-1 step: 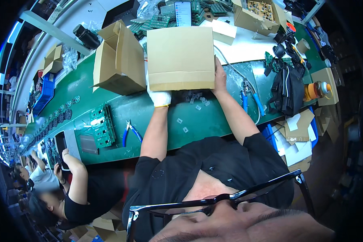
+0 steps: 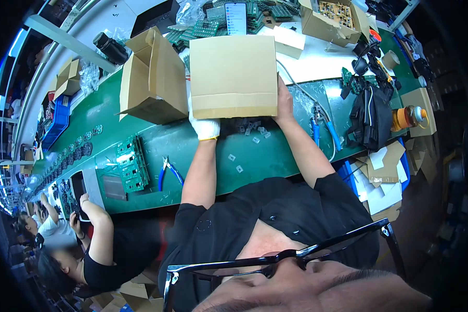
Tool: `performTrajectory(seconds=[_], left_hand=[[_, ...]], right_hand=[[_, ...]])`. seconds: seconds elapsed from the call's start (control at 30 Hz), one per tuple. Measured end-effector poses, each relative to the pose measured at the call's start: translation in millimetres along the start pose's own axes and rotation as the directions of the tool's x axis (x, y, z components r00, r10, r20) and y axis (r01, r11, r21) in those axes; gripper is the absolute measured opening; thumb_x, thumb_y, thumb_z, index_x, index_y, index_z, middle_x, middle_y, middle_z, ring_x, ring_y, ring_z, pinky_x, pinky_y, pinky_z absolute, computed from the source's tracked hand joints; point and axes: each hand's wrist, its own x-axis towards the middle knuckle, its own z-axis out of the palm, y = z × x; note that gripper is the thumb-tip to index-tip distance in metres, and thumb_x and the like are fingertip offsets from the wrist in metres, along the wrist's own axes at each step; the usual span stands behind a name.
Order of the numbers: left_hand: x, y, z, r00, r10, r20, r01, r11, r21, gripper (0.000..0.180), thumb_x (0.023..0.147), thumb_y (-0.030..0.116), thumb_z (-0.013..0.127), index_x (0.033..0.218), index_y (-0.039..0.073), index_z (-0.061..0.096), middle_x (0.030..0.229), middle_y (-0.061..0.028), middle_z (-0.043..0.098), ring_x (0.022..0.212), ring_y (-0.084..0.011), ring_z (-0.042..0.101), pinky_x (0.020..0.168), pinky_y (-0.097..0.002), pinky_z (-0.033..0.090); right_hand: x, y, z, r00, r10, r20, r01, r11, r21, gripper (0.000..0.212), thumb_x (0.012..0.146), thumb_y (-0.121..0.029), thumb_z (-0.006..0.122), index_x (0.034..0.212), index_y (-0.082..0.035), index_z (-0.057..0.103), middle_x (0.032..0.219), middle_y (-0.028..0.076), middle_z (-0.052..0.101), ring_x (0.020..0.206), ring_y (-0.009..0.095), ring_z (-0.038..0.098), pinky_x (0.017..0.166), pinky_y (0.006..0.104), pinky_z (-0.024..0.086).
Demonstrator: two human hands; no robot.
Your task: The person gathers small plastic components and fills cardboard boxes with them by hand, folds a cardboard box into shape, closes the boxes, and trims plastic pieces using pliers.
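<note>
A closed brown cardboard box [image 2: 234, 75] is held up in front of me over the green workbench. My left hand [image 2: 205, 126], in a white glove, grips it at the lower left, with most of the fingers hidden behind the box. My bare right hand [image 2: 284, 101] is pressed along its right side, and those fingers also go out of sight behind the cardboard. Another cardboard box [image 2: 158, 78], its flaps up, stands on the bench just left of the held one. Small clear plastic pieces [image 2: 252, 126] lie scattered on the bench below the held box.
Blue-handled pliers [image 2: 168, 174] and a green circuit panel [image 2: 132, 164] lie to the left. Blue-handled cutters [image 2: 325, 132] and a black bag [image 2: 372, 117] are on the right. A phone [image 2: 236, 20] rests among stacked circuit boards behind. A co-worker [image 2: 109, 249] sits at the left.
</note>
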Motion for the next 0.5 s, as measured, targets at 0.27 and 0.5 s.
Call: performTrajectory(seconds=[0.27, 0.5], left_hand=[[-1.2, 20.2, -2.7, 0.978, -0.147, -0.147, 0.159, 0.984, 0.074, 0.040, 0.118, 0.025, 0.047, 0.145, 0.000, 0.062, 0.135, -0.0100, 0.070, 0.121, -0.0238, 0.070, 0.105, -0.0400, 0.057], [-6.1, 20.1, -2.5, 0.986, -0.121, 0.115, 0.080, 0.947, 0.311, 0.068, 0.110, 0.039, 0.065, 0.161, -0.004, 0.050, 0.153, -0.0139, 0.063, 0.135, -0.0258, 0.065, 0.115, -0.0417, 0.052]], right_hand=[[1.2, -47.9, -27.4, 0.957, 0.175, 0.233, -0.083, 0.931, -0.356, 0.035, 0.099, -0.025, 0.070, 0.127, -0.004, 0.066, 0.100, 0.021, 0.072, 0.099, 0.046, 0.069, 0.085, 0.0555, 0.054], [-17.1, 24.5, -12.5, 0.999, -0.053, 0.011, 0.054, 0.947, -0.317, 0.035, 0.096, -0.032, 0.077, 0.121, -0.009, 0.071, 0.103, 0.017, 0.076, 0.093, 0.040, 0.075, 0.075, 0.0495, 0.059]])
